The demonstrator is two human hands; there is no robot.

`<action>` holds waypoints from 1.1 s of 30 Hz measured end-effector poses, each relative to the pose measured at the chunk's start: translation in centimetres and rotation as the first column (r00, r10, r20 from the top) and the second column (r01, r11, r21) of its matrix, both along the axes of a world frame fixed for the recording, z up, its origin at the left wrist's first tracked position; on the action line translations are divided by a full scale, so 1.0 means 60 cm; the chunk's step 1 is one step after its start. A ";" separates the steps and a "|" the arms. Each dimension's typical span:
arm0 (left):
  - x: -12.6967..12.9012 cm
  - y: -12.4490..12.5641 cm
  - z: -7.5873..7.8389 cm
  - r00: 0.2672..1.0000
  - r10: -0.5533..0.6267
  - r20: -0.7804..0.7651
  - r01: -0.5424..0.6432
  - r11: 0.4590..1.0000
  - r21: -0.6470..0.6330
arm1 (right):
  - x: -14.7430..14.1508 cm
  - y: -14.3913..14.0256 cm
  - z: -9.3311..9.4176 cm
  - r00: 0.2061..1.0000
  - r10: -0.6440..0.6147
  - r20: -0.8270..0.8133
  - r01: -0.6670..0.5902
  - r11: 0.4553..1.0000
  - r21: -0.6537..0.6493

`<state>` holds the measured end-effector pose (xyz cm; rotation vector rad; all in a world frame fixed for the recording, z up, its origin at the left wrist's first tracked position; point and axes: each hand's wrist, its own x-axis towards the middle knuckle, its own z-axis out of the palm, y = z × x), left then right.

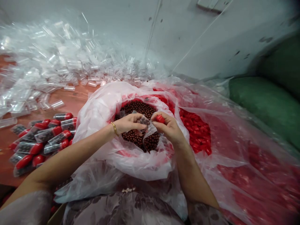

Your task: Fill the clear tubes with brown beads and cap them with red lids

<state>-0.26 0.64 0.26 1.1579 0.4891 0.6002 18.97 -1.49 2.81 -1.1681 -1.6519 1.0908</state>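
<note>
My left hand (130,122) holds a small clear plastic tube (143,121) filled with dark brown beads, over an open plastic bag of brown beads (140,107). My right hand (169,128) pinches a red cap (160,118) right at the tube's open end. Both hands hover above the bead bag, nearly touching each other. A gold bangle sits on my left wrist.
Red caps fill a clear bag (197,128) to the right. Several filled, red-capped tubes (44,137) lie at the left on the reddish table. A big heap of empty clear tubes (58,62) covers the back left. Green sacks (267,103) stand at the right.
</note>
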 end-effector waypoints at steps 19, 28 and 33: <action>0.005 -0.001 -0.005 0.996 0.092 0.017 -0.092 0.996 -0.006 | -0.009 0.021 -0.019 0.927 -0.280 -0.251 0.215 0.942 -0.256; 0.002 -0.005 0.003 0.996 -0.005 0.089 0.006 1.000 -0.019 | -0.042 0.014 -0.030 0.918 -0.321 -0.234 0.291 0.944 -0.155; 0.002 -0.005 0.002 0.992 0.097 0.079 -0.098 0.995 0.011 | -0.034 -0.008 -0.033 0.952 -0.220 -0.214 0.208 0.975 -0.078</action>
